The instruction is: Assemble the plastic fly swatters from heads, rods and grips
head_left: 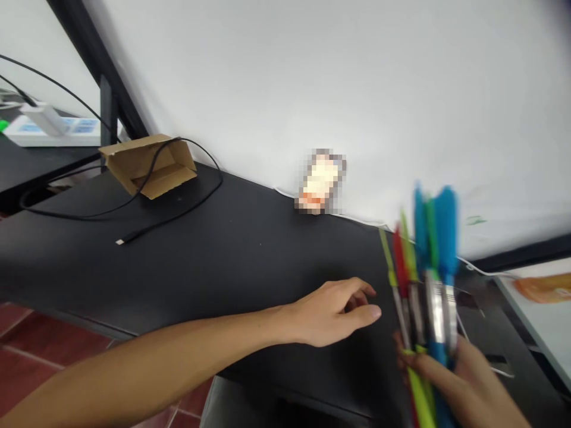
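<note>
My right hand (464,374) is wrapped round the lower part of an upright bundle of what look like paintbrushes (432,297). Their tips are blue, green, red and yellow-green, with silvery metal middles and coloured handles; motion blurs them. To the left of the bundle, my left hand (336,312) hovers low over or rests on the black tabletop (250,255), which I cannot tell. Its fingers are loosely curled, the thumb is apart from them, and nothing shows in its grasp.
An open cardboard box (151,163) lies at the back left, with a black cable (187,209) looping over it. Beyond stands a white power strip (66,131). A pixelated phone-like object (320,181) leans on the white wall (334,77). Something orange (544,288) lies far right.
</note>
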{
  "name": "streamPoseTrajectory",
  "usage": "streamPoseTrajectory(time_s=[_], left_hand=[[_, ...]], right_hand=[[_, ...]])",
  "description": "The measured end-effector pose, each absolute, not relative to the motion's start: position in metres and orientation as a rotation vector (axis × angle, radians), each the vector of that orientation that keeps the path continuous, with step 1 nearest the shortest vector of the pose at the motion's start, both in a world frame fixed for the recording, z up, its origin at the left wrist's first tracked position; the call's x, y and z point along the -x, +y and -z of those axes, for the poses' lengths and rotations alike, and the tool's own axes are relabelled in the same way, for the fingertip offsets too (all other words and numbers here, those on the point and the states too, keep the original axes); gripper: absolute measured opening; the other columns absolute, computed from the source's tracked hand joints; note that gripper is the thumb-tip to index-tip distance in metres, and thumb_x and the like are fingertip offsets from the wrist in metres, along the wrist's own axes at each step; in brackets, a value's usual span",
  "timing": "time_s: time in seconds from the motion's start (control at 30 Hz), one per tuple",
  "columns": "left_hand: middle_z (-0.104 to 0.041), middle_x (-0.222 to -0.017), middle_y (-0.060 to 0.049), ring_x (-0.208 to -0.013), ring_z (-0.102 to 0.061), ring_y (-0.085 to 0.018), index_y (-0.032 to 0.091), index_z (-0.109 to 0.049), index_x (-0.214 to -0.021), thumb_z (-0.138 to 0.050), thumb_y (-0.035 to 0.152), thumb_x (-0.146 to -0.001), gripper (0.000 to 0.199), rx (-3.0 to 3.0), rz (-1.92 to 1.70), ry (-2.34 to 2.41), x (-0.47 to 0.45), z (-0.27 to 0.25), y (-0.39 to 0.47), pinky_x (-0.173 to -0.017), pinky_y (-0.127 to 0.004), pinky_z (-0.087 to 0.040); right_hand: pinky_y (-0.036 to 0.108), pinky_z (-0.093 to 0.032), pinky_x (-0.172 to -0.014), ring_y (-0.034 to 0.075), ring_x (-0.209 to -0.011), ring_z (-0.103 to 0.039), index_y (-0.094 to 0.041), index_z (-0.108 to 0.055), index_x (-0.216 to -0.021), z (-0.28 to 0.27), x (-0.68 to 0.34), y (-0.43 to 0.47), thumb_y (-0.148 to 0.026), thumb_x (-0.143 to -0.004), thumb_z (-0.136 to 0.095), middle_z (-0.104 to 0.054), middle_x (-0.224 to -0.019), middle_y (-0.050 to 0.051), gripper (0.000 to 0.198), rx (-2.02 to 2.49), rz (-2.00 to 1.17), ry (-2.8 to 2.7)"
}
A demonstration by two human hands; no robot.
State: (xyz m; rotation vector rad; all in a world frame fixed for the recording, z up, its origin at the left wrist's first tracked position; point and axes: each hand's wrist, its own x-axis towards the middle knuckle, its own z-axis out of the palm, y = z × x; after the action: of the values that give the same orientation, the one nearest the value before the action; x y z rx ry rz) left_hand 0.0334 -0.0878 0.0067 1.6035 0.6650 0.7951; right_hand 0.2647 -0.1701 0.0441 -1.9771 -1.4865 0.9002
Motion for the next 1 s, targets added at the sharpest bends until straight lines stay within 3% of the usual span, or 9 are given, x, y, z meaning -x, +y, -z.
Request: streamPoseTrajectory(time_s=[0.13,0.27,0.37,0.43,0.5,0.63,0.8,1.0], left_hand=[[-0.069,-0.114,-0.010,-0.109,-0.063,-0.025,0.017,-0.063,-0.119,-0.051,0.051,-0.103,0.040,-1.206,-0.955,0.701,-0.028,-0.016,-0.112,-0.098,-0.040,-0.049],[-0.065,-0.120,-0.007,-0.116,-0.060,-0.025,0.022,-0.055,-0.133,-0.070,0.047,-0.094,0.049,-1.047,-1.027,0.864,0.003,-0.019,-0.145,-0.103,-0.038,-0.046],[-0.065,-0.118,-0.007,-0.120,-0.057,-0.026,0.022,-0.056,-0.133,-0.061,0.049,-0.099,0.044,-1.044,-1.096,1.165,0.034,-0.017,-0.146,-0.107,-0.038,-0.042],[-0.067,-0.117,-0.008,-0.120,-0.057,-0.028,0.020,-0.060,-0.130,-0.058,0.049,-0.099,0.043,-1.108,-1.128,1.291,0.054,-0.017,-0.131,-0.107,-0.040,-0.040],[-0.068,-0.118,-0.009,-0.116,-0.059,-0.029,0.018,-0.062,-0.128,-0.057,0.047,-0.099,0.042,-1.212,-1.107,1.360,0.071,-0.018,-0.111,-0.104,-0.041,-0.042],[-0.070,-0.113,-0.010,-0.106,-0.064,-0.029,0.016,-0.064,-0.121,-0.055,0.047,-0.097,0.040,-1.425,-1.072,1.618,0.098,-0.016,-0.078,-0.096,-0.042,-0.044],[-0.071,-0.110,-0.009,-0.102,-0.065,-0.028,0.017,-0.065,-0.116,-0.057,0.047,-0.093,0.039,-1.465,-1.081,1.698,0.119,-0.007,-0.061,-0.089,-0.038,-0.047],[-0.062,-0.076,-0.001,-0.075,-0.059,-0.021,0.019,-0.061,-0.081,-0.051,0.056,-0.092,0.040,-1.581,-0.977,1.930,0.141,-0.011,-0.050,-0.068,-0.031,-0.043]], right_hand=[[0.028,-0.048,-0.057,0.018,-0.064,-0.058,-0.020,-0.065,-0.088,-0.053,-0.190,-0.156,-0.020,-0.077,-0.065,-0.063,-0.070,-0.002,0.011,1.700,-1.094,-1.633],[0.031,-0.053,-0.075,0.021,-0.086,-0.067,-0.022,-0.060,-0.102,-0.052,-0.140,-0.143,-0.011,-0.079,-0.061,-0.069,-0.092,0.001,0.025,1.379,-1.382,-1.736],[0.033,-0.053,-0.074,0.023,-0.086,-0.070,-0.023,-0.057,-0.110,-0.042,-0.108,-0.135,-0.016,-0.084,-0.064,-0.071,-0.094,0.002,0.028,1.306,-1.412,-1.848],[0.034,-0.054,-0.075,0.024,-0.087,-0.071,-0.023,-0.054,-0.123,-0.035,-0.086,-0.126,-0.019,-0.084,-0.065,-0.072,-0.097,0.003,0.040,1.249,-1.426,-1.878],[0.035,-0.055,-0.077,0.025,-0.092,-0.071,-0.023,-0.052,-0.130,-0.030,-0.066,-0.114,-0.020,-0.083,-0.066,-0.073,-0.104,0.005,0.049,1.187,-1.433,-1.865],[0.039,-0.055,-0.086,0.029,-0.107,-0.068,-0.021,-0.055,-0.126,-0.027,-0.041,-0.087,-0.028,-0.085,-0.066,-0.070,-0.117,0.010,0.043,1.191,-1.300,-1.921],[0.040,-0.055,-0.087,0.030,-0.104,-0.068,-0.018,-0.056,-0.128,-0.030,-0.032,-0.066,-0.031,-0.085,-0.064,-0.071,-0.113,0.012,0.047,1.243,-1.247,-2.083],[0.047,-0.052,-0.097,0.035,-0.112,-0.062,-0.008,-0.054,-0.134,-0.029,-0.005,-0.057,-0.037,-0.091,-0.055,-0.065,-0.120,0.021,0.052,1.246,-0.950,-2.302]])
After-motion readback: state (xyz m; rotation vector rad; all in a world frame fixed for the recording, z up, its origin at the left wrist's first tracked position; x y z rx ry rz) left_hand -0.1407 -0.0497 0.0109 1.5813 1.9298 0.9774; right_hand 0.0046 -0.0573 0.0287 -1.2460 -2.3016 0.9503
